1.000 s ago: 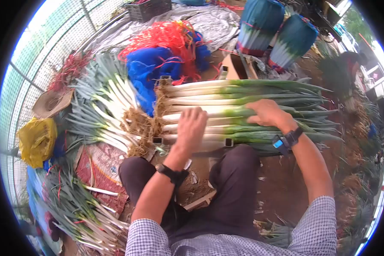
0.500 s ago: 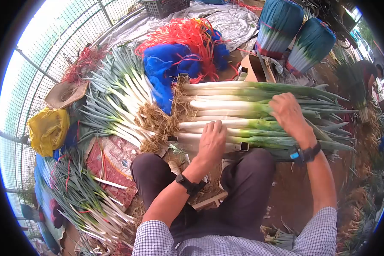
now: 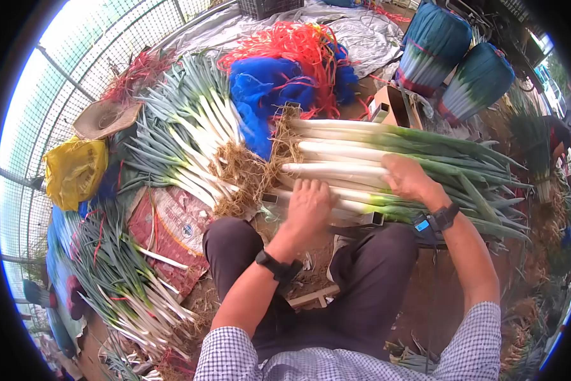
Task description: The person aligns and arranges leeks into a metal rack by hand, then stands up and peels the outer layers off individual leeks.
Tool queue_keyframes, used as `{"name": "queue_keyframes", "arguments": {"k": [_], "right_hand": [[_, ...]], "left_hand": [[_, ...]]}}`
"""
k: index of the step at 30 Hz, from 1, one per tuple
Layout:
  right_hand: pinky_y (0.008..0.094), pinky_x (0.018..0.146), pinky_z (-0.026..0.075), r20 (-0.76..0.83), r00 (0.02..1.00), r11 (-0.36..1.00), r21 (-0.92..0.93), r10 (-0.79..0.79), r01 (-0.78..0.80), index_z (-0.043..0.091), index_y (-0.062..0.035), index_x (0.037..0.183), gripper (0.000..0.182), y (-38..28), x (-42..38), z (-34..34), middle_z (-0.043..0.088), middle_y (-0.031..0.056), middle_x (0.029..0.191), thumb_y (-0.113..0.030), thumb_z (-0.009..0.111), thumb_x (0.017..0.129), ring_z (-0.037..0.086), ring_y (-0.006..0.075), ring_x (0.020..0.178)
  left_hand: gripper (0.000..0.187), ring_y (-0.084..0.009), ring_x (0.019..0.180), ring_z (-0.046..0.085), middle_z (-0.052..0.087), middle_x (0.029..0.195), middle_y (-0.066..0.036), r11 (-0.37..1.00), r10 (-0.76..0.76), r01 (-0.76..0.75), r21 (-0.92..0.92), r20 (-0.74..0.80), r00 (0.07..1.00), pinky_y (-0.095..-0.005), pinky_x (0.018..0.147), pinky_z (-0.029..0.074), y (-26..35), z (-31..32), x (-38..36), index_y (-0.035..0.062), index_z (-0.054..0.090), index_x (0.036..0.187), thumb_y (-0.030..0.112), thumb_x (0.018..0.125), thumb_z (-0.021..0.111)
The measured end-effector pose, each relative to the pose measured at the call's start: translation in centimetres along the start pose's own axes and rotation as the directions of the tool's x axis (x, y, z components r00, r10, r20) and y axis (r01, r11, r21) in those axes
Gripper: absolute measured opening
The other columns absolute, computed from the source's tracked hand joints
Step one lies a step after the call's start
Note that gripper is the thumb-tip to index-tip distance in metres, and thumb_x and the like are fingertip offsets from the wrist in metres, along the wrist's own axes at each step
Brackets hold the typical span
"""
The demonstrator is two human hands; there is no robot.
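Both hands, left [image 3: 309,204] and right [image 3: 409,179], lie open and flat on the leek row [image 3: 361,166] (roots leftward), gripping nothing.

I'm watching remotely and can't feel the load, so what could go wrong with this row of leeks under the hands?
1. The leeks lie across a narrow metal frame above the knees; pressure from the left hand near the front edge could roll the nearest stalks off onto the dirt.
2. The right hand presses on the pale-green part, where stalks might bruise or crease.
3. The roots touch the loose leek pile beside them, so they might snag.
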State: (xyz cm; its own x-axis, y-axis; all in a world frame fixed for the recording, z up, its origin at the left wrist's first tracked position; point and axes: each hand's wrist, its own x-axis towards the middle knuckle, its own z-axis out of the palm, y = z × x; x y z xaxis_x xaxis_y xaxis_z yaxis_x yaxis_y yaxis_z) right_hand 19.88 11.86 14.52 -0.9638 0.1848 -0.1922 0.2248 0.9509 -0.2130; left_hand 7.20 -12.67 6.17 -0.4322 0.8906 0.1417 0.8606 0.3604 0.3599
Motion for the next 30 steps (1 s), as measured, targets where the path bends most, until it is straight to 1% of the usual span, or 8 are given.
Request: {"name": "queue_keyframes", "arguments": {"k": [2,5,9,13,19,22,27,30], "right_hand": [[0.0516,0.086,0.050,-0.075,0.997,0.998,0.047,0.036,-0.032,0.055,0.0012,0.112,0.032,-0.1,-0.4,-0.4,0.064,0.0262,0.106,-0.013,0.067,0.085,0.062,0.0465,0.101],[0.0516,0.086,0.049,-0.293,0.946,0.978,0.111,-0.137,0.176,0.057,0.0014,0.115,0.035,0.6,-0.7,1.7,0.064,0.0275,0.106,-0.014,0.067,0.085,0.062,0.0465,0.100],[0.0500,0.084,0.051,-0.126,0.989,0.943,0.310,-0.082,0.118,0.070,0.0016,0.098,0.024,-0.1,-0.6,1.1,0.067,0.0275,0.094,-0.017,0.068,0.083,0.064,0.0454,0.093],[0.0485,0.069,0.051,-0.252,0.943,0.915,0.283,-0.218,0.287,0.069,0.0026,0.084,0.026,-1.0,1.0,3.3,0.063,0.0268,0.075,-0.021,0.064,0.074,0.065,0.0415,0.075],[0.0490,0.073,0.048,0.054,0.993,0.892,0.447,-0.105,0.070,0.063,0.0046,0.082,0.028,-1.5,0.8,2.9,0.061,0.0284,0.079,-0.022,0.058,0.084,0.062,0.0409,0.074],[0.0486,0.074,0.048,0.203,0.973,0.904,0.428,-0.107,0.010,0.064,0.0039,0.085,0.029,-2.0,0.5,1.2,0.060,0.0280,0.075,-0.023,0.054,0.088,0.061,0.0411,0.074],[0.0478,0.081,0.051,-0.426,0.899,0.975,0.139,-0.099,0.173,0.067,0.0008,0.098,0.030,0.9,0.2,-2.8,0.066,0.0233,0.087,-0.028,0.063,0.089,0.064,0.0401,0.085],[0.0466,0.095,0.048,-0.112,0.994,0.998,-0.067,0.013,-0.020,0.067,0.0004,0.114,0.035,3.3,-1.0,-1.6,0.068,0.0201,0.108,-0.023,0.068,0.088,0.061,0.0398,0.107]], "left_hand": [[0.029,-0.0344,0.107,0.056,0.063,0.105,-0.013,0.996,0.082,-0.080,-0.042,0.049,0.995,-0.0493,0.100,0.040,-2.4,0.6,0.5,0.0038,0.070,0.108,0.028,0.095,0.060],[0.028,-0.0365,0.105,0.055,0.062,0.102,-0.016,0.979,0.121,-0.126,-0.163,-0.040,0.992,-0.0491,0.096,0.042,-4.2,1.9,1.0,0.0051,0.070,0.098,0.032,0.093,0.066],[0.027,-0.0382,0.106,0.053,0.060,0.105,-0.018,0.981,-0.026,-0.011,-0.195,-0.186,0.982,-0.0486,0.094,0.043,-2.6,1.6,-0.4,0.0046,0.069,0.098,0.029,0.088,0.073],[0.026,-0.0388,0.107,0.052,0.059,0.108,-0.018,0.982,-0.009,-0.043,-0.186,-0.267,0.964,-0.0484,0.095,0.043,-2.1,2.3,-1.6,0.0053,0.068,0.101,0.024,0.084,0.074],[0.059,-0.0400,0.110,0.054,0.061,0.111,-0.021,0.965,-0.112,0.038,-0.259,-0.278,0.954,-0.0502,0.099,0.041,-1.4,1.7,-1.7,-0.0021,0.053,0.133,0.026,0.086,0.074],[0.048,-0.0398,0.111,0.054,0.060,0.114,-0.020,0.984,-0.069,0.044,-0.173,-0.143,0.987,-0.0497,0.099,0.042,-2.2,1.8,-1.3,0.0036,0.060,0.127,0.029,0.088,0.073],[0.047,-0.0404,0.110,0.053,0.059,0.112,-0.019,0.978,-0.075,0.042,-0.203,-0.154,0.985,-0.0504,0.097,0.043,-1.6,1.0,-1.7,0.0034,0.060,0.125,0.030,0.088,0.073],[0.049,-0.0415,0.111,0.052,0.059,0.113,-0.019,0.974,-0.100,0.066,-0.219,-0.151,0.983,-0.0506,0.097,0.043,-1.5,1.0,-1.4,0.0039,0.059,0.129,0.028,0.089,0.074]]}}
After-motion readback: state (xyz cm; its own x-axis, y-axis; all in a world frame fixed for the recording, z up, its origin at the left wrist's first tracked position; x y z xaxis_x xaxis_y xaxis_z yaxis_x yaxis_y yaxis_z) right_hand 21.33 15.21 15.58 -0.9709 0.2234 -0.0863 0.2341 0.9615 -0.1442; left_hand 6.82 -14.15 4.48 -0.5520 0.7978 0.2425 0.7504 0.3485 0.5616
